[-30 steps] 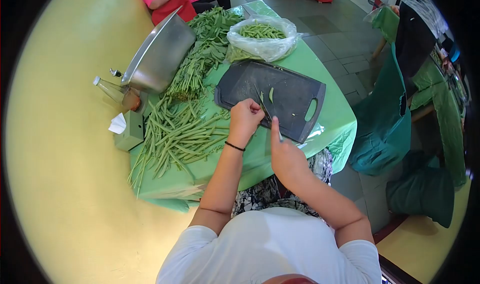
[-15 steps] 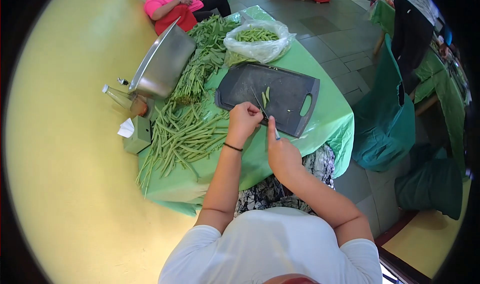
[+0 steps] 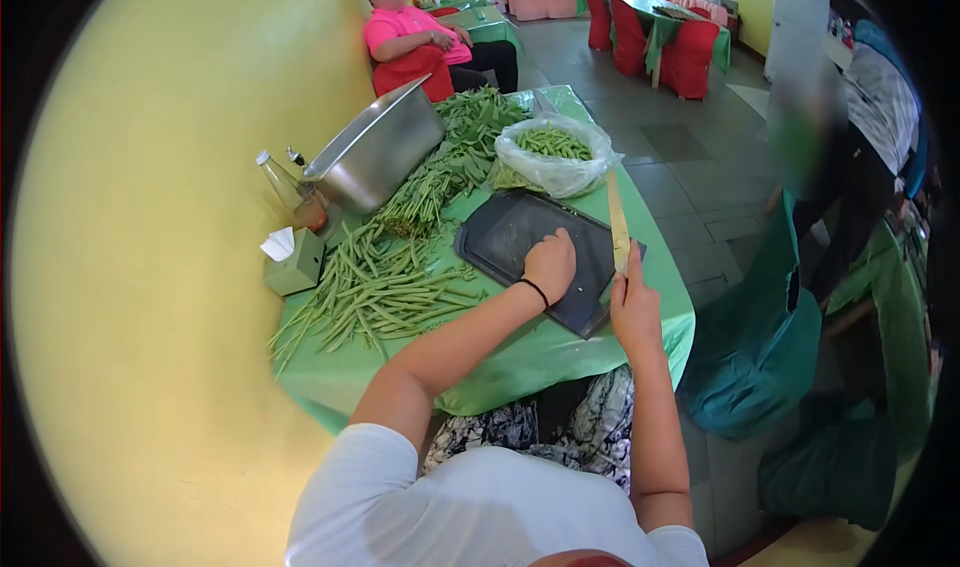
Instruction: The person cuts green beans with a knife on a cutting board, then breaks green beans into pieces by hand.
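My left hand [image 3: 551, 267] is over the dark cutting board [image 3: 500, 229], its fingers curled together; whatever they hold is hidden. In my right hand [image 3: 634, 302] is a knife [image 3: 619, 227], its blade pointing away from me past the board's right side. A pile of long green beans [image 3: 370, 289] lies left of the board. Behind the board stands a clear plastic bag [image 3: 560, 175] with cut bean pieces [image 3: 552, 145] in it. Bunches of leafy greens [image 3: 455, 162] lie to the left of the bag.
A steel basin [image 3: 375, 147] leans at the table's left, near a bottle [image 3: 278, 177] and a tissue box [image 3: 296, 266]. Someone in a pink shirt [image 3: 405, 29] sits beyond the table [image 3: 655, 297]. Another person [image 3: 880, 117] stands at the right by a green-covered chair [image 3: 755, 357].
The view has tilted up. My right hand has moved the knife away from my left hand to the board's right side. My left hand has shifted over the board, where bean pieces lay.
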A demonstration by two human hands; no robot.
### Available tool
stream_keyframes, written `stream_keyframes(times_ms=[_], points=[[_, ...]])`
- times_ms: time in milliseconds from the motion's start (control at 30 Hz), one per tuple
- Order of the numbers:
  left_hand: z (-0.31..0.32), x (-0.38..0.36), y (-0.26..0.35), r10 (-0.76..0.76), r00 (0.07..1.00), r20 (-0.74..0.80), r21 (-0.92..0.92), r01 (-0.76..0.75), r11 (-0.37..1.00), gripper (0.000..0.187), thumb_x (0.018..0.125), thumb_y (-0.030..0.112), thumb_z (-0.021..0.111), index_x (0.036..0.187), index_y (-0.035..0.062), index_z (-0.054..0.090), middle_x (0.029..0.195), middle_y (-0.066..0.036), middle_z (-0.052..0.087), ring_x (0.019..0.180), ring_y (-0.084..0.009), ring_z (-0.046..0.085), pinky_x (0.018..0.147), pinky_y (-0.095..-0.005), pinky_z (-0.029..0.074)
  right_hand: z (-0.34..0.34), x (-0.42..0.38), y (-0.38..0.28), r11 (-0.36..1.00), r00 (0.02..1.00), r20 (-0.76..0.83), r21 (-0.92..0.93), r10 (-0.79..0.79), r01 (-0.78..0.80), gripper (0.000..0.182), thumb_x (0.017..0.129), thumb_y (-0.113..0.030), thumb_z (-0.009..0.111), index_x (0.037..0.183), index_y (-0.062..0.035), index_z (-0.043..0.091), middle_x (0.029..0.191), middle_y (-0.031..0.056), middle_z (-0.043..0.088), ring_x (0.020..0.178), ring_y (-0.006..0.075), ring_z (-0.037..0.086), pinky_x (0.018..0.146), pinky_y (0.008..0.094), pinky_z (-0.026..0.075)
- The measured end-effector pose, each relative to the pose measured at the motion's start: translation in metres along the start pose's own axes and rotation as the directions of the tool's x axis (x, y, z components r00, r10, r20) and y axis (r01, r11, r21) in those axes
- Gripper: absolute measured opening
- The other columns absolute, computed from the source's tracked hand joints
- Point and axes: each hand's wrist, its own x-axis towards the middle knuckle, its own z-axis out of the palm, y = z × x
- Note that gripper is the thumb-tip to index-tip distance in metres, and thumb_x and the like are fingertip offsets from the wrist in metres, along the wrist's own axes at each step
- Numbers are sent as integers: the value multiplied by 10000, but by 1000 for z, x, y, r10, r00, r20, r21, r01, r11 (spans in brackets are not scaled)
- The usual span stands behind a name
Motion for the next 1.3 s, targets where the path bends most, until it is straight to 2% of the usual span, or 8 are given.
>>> stream_keyframes(times_ms=[167,267,467,500,567,633,833,1300], points=[[-50,49,-23,33,971,237,-384,63,921,191,831,118,486,885,-52,555,728,-246,614,661,-401,623,648,-471,512,46,18,80,987,996,-79,161,34,-21,490,953,-158,467,1428,-117,356,597,83,539,412,189,459,382,323,361],[-64,109,-24,6,999,-42,-412,-23,911,220,825,128,492,923,-58,555,745,-244,626,673,-402,627,643,-472,506,18,15,35,803,952,116,514,283,-302,474,977,-185,447,1435,-120,343,571,4,460,400,81,373,343,235,286],[-30,258,-53,-14,954,-301,-173,-40,984,312,835,174,499,1043,-59,520,778,-221,651,722,-405,639,655,-489,504,18,16,29,784,963,117,560,243,-266,459,980,-132,426,1426,-71,339,564,11,473,400,75,363,352,224,296],[-29,272,-74,288,953,-96,163,-270,949,286,831,200,516,979,-35,582,809,-215,661,758,-391,639,669,-487,505,16,14,31,782,962,107,564,250,-266,457,980,-129,423,1425,-65,338,562,11,472,398,77,361,350,225,293],[-31,254,-102,492,846,207,399,-532,747,279,827,227,532,916,-12,644,840,-208,671,794,-376,639,683,-486,506,14,8,36,787,959,102,552,264,-275,457,980,-129,424,1425,-67,339,562,10,470,397,77,359,350,225,292],[-83,215,-130,343,898,275,162,-395,904,279,811,179,487,870,-28,665,849,-210,671,750,-368,634,667,-455,497,17,9,37,791,967,87,561,237,-245,456,981,-131,425,1425,-70,340,561,9,465,396,76,355,348,226,291],[-158,33,-202,146,813,563,176,-290,941,130,738,158,606,781,51,667,700,-93,649,588,-308,550,589,-408,465,15,15,31,757,965,126,601,229,-258,458,981,-137,433,1425,-70,340,565,8,468,396,75,348,350,221,292],[-157,-16,-178,143,967,209,-92,-126,988,115,753,136,649,786,26,650,737,-103,651,634,-304,579,619,-385,476,19,11,32,839,961,72,472,268,-270,470,973,-159,449,1434,-135,361,579,23,495,424,98,387,386,238,316]])
